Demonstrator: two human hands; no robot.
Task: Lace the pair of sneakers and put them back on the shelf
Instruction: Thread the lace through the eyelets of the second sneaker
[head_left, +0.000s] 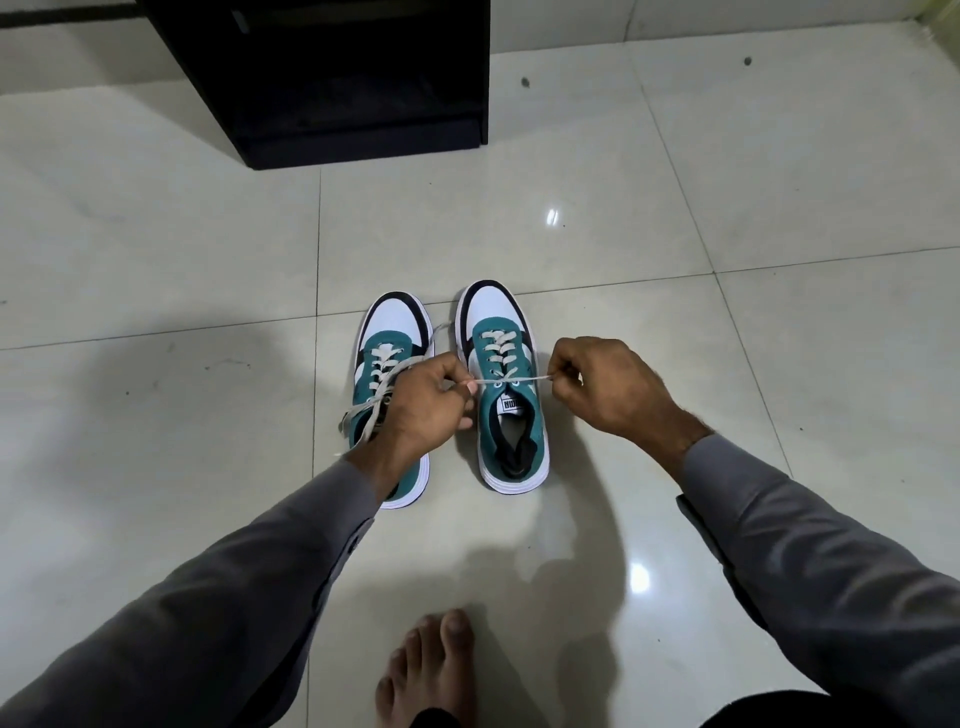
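Two teal, white and black sneakers stand side by side on the tiled floor, toes pointing away from me. The right sneaker (506, 364) has its white lace (500, 348) crossed up through the eyelets. My left hand (426, 400) pinches one end of that lace and my right hand (602, 384) pinches the other, so the ends stretch taut sideways over the top eyelets. The left sneaker (389, 332) is partly covered by my left wrist; its lace (374, 395) hangs loose over its side.
A black shelf unit (332, 78) stands on the floor straight ahead, beyond the sneakers. My bare foot (431, 670) rests on the glossy floor tiles (779, 234) near the bottom edge. Grey sleeves cover both forearms.
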